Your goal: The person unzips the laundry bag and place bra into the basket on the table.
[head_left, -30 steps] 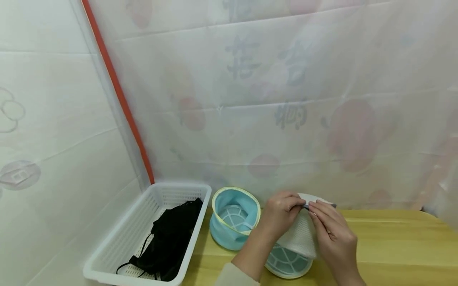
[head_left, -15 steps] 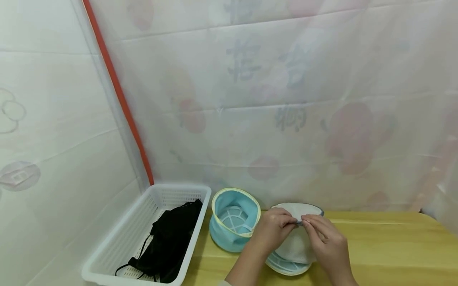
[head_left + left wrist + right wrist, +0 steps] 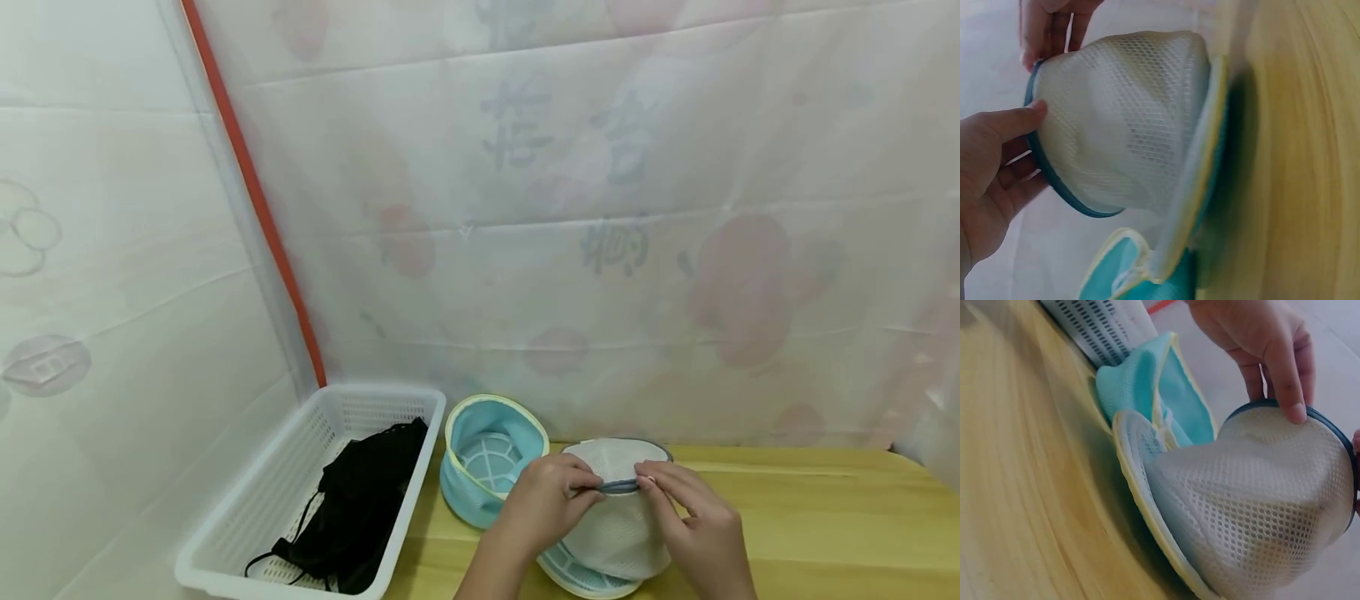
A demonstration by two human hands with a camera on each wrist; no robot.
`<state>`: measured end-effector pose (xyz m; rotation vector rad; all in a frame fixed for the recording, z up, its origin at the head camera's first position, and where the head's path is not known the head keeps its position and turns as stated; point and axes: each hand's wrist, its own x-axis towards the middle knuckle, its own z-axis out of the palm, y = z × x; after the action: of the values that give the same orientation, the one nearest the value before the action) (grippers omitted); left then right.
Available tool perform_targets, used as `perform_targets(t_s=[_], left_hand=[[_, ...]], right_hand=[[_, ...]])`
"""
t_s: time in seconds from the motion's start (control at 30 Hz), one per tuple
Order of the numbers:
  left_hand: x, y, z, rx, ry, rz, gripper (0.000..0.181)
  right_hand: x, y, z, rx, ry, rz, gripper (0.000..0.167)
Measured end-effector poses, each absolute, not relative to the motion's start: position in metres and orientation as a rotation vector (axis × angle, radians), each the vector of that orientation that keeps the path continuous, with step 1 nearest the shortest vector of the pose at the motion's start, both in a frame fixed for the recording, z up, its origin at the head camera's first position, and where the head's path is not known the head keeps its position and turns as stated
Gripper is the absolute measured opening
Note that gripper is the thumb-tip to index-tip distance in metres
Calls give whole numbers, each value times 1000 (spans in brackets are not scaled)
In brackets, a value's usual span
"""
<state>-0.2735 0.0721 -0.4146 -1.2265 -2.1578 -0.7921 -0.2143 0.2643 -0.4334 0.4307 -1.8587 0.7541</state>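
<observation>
A whitish mesh laundry bag [image 3: 615, 529] with a dark blue-grey edge is held upright between both hands. My left hand [image 3: 549, 500] pinches that edge at one side, thumb against the mesh in the left wrist view. On the other side my right hand [image 3: 699, 521] pinches the same edge between thumb and fingers. The bag's lower end meets a round light-blue mesh disc [image 3: 573, 575] with a pale yellow rim on the table. Just left stands a light-blue mesh bag [image 3: 472, 492], its yellow-rimmed mouth uncovered and a spoked round base visible inside.
A white perforated plastic basket [image 3: 258, 483] stands at the left with a black strapped garment [image 3: 367, 500] in it. The wooden table [image 3: 817, 517] stretches to the right. Printed white sheeting [image 3: 465, 292] hangs behind, with a red strip [image 3: 255, 192] at the corner.
Both hands have come down and slightly left with the whitish mesh bag. The hands now stand farther apart along its edge, and more of its top shows.
</observation>
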Motion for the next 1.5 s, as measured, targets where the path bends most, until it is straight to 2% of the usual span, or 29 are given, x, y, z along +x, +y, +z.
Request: perform_targets(t_s=[0.13,0.27,0.37,0.43,0.57,0.77,0.87,0.97,1.1,1.23,1.4,1.5], left_hand=[[-263,72,-408,-1231,-2152,-771,17],[-256,79,-404,-1181,-2078,-699,11],[-254,81,-405,-1166,-2046,-677,6],[-254,82,-405,-1178,-2044,-684,4],[-254,81,-405,-1206,-2060,-681,4],[-252,78,-402,-1265,-2149,-670,5],[-249,77,-400,-1260,-2202,-665,9],[-246,79,-399,-1228,-2195,-651,13],[-244,82,-400,-1176,-2128,-658,11],[-244,83,-401,-1143,-2070,-700,5],[-245,82,-401,-1130,-1976,-776,6],[-247,82,-401,-1131,-1926,-839,5]], right_hand=[[-213,257,-434,543,-1850,718,26],[-212,250,-432,623,-1849,703,12],[-209,249,-428,633,-1837,682,26],[-207,252,-427,615,-1836,669,28],[-202,261,-423,531,-1856,664,11],[-200,272,-425,422,-1886,702,35],[-202,272,-427,429,-1904,729,40],[-203,267,-428,473,-1896,729,34],[-202,259,-425,546,-1859,709,14],[-199,256,-419,526,-1844,713,14],[-193,259,-409,384,-1868,763,32],[-190,262,-406,322,-1849,817,33]])
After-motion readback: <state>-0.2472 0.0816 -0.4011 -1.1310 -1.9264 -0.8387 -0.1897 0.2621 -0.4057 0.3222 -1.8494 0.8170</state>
